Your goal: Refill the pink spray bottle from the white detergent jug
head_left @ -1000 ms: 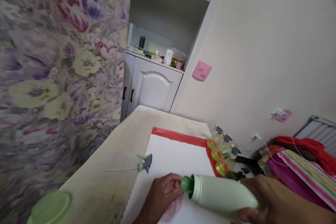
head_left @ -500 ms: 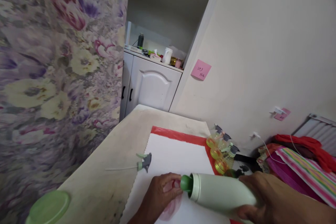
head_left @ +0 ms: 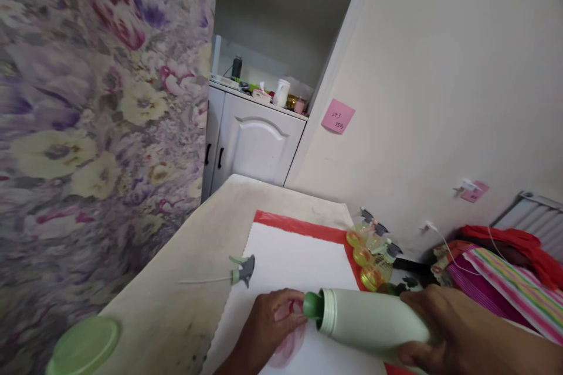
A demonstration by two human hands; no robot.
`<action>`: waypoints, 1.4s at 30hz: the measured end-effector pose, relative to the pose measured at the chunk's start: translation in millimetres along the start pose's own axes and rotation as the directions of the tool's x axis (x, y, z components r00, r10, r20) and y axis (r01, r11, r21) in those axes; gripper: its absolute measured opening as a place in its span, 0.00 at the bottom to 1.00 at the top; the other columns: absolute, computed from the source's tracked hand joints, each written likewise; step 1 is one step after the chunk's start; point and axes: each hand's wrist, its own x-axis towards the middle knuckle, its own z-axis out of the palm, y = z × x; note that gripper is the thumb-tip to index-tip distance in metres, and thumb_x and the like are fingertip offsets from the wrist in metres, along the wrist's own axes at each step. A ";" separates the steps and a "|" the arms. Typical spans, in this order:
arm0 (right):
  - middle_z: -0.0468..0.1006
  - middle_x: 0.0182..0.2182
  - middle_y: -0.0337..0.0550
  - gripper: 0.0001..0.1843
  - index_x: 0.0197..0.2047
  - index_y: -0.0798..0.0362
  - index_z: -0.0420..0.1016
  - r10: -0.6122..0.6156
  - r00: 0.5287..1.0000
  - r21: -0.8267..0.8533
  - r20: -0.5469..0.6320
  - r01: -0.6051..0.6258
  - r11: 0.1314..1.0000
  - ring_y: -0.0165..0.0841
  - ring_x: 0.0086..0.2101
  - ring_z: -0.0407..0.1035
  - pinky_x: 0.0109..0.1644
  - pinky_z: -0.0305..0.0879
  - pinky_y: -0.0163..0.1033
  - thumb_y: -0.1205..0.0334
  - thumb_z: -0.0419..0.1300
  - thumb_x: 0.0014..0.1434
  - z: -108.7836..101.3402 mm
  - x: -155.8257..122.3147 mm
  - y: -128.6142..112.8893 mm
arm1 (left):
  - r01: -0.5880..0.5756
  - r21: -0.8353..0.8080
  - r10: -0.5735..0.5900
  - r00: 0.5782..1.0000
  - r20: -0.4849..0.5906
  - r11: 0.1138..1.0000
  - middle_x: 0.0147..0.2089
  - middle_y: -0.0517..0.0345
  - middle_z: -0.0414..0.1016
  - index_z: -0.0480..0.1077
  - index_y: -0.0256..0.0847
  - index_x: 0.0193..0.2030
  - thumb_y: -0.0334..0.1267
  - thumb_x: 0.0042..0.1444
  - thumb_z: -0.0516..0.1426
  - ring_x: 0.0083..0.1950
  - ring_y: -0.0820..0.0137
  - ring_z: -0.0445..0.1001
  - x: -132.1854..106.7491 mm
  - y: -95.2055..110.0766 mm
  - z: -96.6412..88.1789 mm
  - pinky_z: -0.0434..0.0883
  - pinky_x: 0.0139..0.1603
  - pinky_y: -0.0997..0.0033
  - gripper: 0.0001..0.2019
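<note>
My right hand (head_left: pixel 444 328) grips a pale green bottle (head_left: pixel 369 319) that lies tipped nearly level, its mouth toward the left. A darker green spout (head_left: pixel 313 306) sticks out of that mouth. Directly at the spout, my left hand (head_left: pixel 275 322) has its fingers closed round the neck of a see-through pink bottle (head_left: pixel 288 348), whose lower part shows under the fingers. Whether liquid is running I cannot tell. A grey and green spray trigger head (head_left: pixel 244 270) with a thin white tube lies on the table, left of my hands. At lower left sits a light green lid (head_left: pixel 83 343).
Several spray bottles with yellow liquid (head_left: pixel 373 269) stand at the table's right edge. A white sheet with red borders (head_left: pixel 303 252) covers part of the table (head_left: pixel 176 269). Behind are a white cabinet (head_left: pixel 255 140) and a wall; striped cloth (head_left: pixel 514 281) lies at right.
Both hands and the two bottles keep practically the same position. The whole view has shifted very slightly.
</note>
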 end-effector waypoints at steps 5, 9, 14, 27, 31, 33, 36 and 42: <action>0.81 0.39 0.45 0.17 0.42 0.45 0.78 -0.023 0.999 0.010 -0.030 0.023 1.000 0.44 0.38 0.75 0.39 0.68 0.42 0.46 0.62 0.52 3.9 0.2 9.2 | 0.011 0.003 -0.011 1.000 0.004 1.000 0.37 0.59 0.84 0.81 0.45 0.41 0.34 0.50 0.63 0.41 0.65 0.79 -1.7 2.1 0.6 0.70 0.44 0.73 0.11; 0.81 0.37 0.45 0.16 0.40 0.46 0.78 -0.029 0.999 -0.025 -0.028 0.029 0.999 0.44 0.37 0.75 0.38 0.67 0.43 0.47 0.62 0.51 2.4 -0.9 6.7 | 0.006 0.035 -0.006 1.000 0.000 0.999 0.37 0.59 0.84 0.81 0.44 0.41 0.32 0.50 0.63 0.40 0.65 0.79 -1.8 3.7 0.4 0.70 0.44 0.73 0.11; 0.81 0.35 0.43 0.13 0.37 0.45 0.78 -0.045 0.999 -0.024 -0.017 0.045 0.999 0.42 0.35 0.75 0.34 0.65 0.40 0.49 0.62 0.51 -3.3 0.5 -3.8 | -0.010 0.045 0.010 1.000 0.001 0.999 0.37 0.60 0.85 0.81 0.44 0.41 0.32 0.51 0.63 0.40 0.66 0.80 -0.3 2.8 -0.2 0.70 0.43 0.74 0.11; 0.82 0.34 0.43 0.12 0.38 0.47 0.79 -0.026 1.000 -0.034 0.016 0.027 0.999 0.42 0.34 0.76 0.35 0.65 0.39 0.52 0.62 0.51 -5.6 -2.0 -8.1 | -0.005 0.010 0.005 1.000 0.012 1.000 0.38 0.59 0.85 0.80 0.43 0.40 0.33 0.51 0.63 0.41 0.65 0.80 -2.0 1.8 0.6 0.70 0.43 0.74 0.09; 0.81 0.35 0.43 0.13 0.38 0.46 0.79 -0.047 0.999 -0.037 -0.003 0.047 0.998 0.42 0.35 0.75 0.36 0.65 0.40 0.49 0.62 0.52 -3.6 -2.7 -2.7 | -0.023 0.046 0.023 1.000 0.005 0.999 0.38 0.59 0.85 0.80 0.44 0.39 0.33 0.51 0.63 0.41 0.66 0.80 -1.1 -0.9 0.8 0.70 0.44 0.74 0.08; 0.81 0.36 0.44 0.14 0.39 0.45 0.78 -0.036 0.999 -0.041 -0.011 0.036 0.999 0.43 0.36 0.75 0.37 0.65 0.42 0.48 0.62 0.52 -2.6 -2.2 0.2 | -0.030 0.057 0.030 1.000 0.000 0.998 0.37 0.60 0.85 0.80 0.44 0.39 0.33 0.51 0.63 0.40 0.66 0.80 -0.9 -1.9 1.0 0.69 0.43 0.75 0.08; 0.80 0.38 0.46 0.17 0.42 0.45 0.78 -0.020 1.000 -0.045 -0.019 0.019 0.999 0.45 0.39 0.74 0.40 0.66 0.45 0.46 0.61 0.52 -2.4 -1.7 1.8 | -0.021 0.049 0.021 1.000 0.011 0.999 0.37 0.60 0.84 0.80 0.44 0.39 0.34 0.51 0.63 0.39 0.67 0.79 -1.1 -1.7 0.8 0.69 0.42 0.75 0.08; 0.80 0.38 0.47 0.16 0.41 0.47 0.78 -0.030 1.000 -0.059 -0.001 0.030 0.998 0.45 0.39 0.74 0.40 0.67 0.44 0.48 0.61 0.52 -3.9 -2.0 -1.5 | -0.010 0.041 0.009 1.000 0.008 0.999 0.36 0.59 0.84 0.80 0.42 0.38 0.34 0.51 0.63 0.39 0.67 0.78 -1.0 1.1 0.2 0.69 0.42 0.75 0.07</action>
